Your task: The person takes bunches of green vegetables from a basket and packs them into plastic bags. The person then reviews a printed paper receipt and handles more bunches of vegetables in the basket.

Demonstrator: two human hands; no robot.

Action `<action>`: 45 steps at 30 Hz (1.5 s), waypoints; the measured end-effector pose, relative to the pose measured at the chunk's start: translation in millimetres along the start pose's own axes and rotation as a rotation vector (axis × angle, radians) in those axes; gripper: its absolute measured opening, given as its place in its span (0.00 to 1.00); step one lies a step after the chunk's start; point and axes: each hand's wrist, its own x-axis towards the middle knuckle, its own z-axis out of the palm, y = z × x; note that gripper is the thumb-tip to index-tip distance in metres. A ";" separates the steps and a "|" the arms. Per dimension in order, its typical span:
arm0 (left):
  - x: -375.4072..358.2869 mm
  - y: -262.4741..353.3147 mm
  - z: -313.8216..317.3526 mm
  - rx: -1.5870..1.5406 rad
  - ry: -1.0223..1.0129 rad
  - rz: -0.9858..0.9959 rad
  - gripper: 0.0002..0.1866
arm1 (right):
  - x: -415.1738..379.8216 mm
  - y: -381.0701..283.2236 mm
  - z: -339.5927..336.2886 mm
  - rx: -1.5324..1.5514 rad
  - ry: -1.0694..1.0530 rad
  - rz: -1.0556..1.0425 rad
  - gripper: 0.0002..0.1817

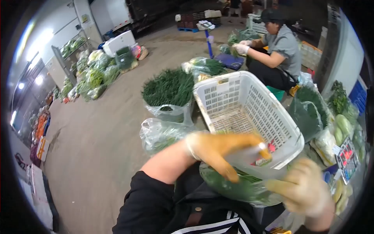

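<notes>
A clear plastic bag of long green leafy stalks (230,185) lies across my lap, against the near side of a white slatted crate (249,78). Over the bag reaches my left hand (214,150) in an orange-yellow glove, thumb spread wide from the outstretched fingers. A small whitish patch shows at its fingertip. My right hand (307,187), in a paler glove, is at the bag's right end, its fingers partly curled and smeared by motion; I cannot tell whether it grips the plastic. Inside the crate, a red-and-green scrap (265,158) shows behind my left fingers.
Beyond the crate, a person (280,54) in gloves sits handling greens beside a blue scale (230,60). Bagged green stalks (167,87) stand left of the crate, another bag (309,111) right. A printed sign (346,160) is at right; vegetable piles (95,78) lie far left.
</notes>
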 end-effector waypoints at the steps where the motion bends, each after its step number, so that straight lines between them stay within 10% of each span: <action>1: 8.4 -6.9 14.6 0.028 -0.048 -0.157 0.34 | 18.3 0.8 21.3 -0.003 0.075 -0.074 0.09; 2: 14.3 -15.7 34.0 0.067 -0.092 -0.313 0.36 | 29.8 -1.3 48.7 0.038 0.106 -0.074 0.08; 5: 8.2 -92.5 70.7 0.204 0.120 0.138 0.22 | 35.1 -7.6 82.7 0.127 0.140 -0.025 0.09; 12: 1.2 -109.0 102.8 -0.129 0.234 -0.068 0.16 | 37.4 -5.1 95.2 0.719 0.194 0.169 0.16; 19: 1.7 -106.5 92.9 -0.428 0.188 -0.217 0.16 | 12.9 11.7 93.5 0.600 0.586 0.288 0.19; 24: 4.7 -99.4 90.2 -0.526 0.207 -0.603 0.30 | -26.3 9.1 149.8 1.644 0.408 0.698 0.08; 31: 0.3 -101.0 93.7 -0.413 0.195 -0.684 0.29 | -33.9 11.5 195.5 1.551 0.446 0.771 0.03; 34: -6.3 -95.6 96.9 -0.187 0.399 -0.663 0.22 | -29.2 9.0 182.9 1.047 0.540 0.727 0.02; 40: 9.2 -52.2 61.6 -0.600 0.225 -0.844 0.22 | -14.7 -13.3 157.2 0.630 0.985 0.225 0.04; 45: -3.3 -63.2 56.7 -0.629 0.265 -0.835 0.19 | -12.7 -29.9 151.6 0.356 0.612 0.021 0.07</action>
